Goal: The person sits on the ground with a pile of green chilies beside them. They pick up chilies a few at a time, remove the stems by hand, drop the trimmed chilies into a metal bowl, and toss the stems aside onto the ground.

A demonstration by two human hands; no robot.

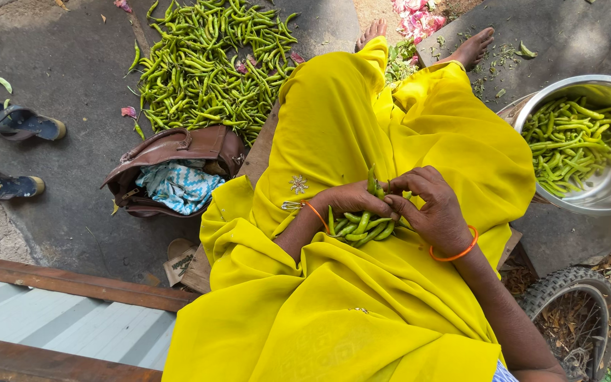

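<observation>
I sit in a bright yellow garment with my bare feet stretched out ahead. A small bunch of green chillies lies in my lap. My left hand cups this bunch and holds one chilli upright. My right hand meets it, with its fingertips pinching the top of that same chilli. Both wrists wear an orange bangle.
A large heap of green chillies covers the ground ahead on the left. A steel bowl with trimmed chillies stands at the right. A brown bag, two sandals, a bicycle tyre and pink petals lie around.
</observation>
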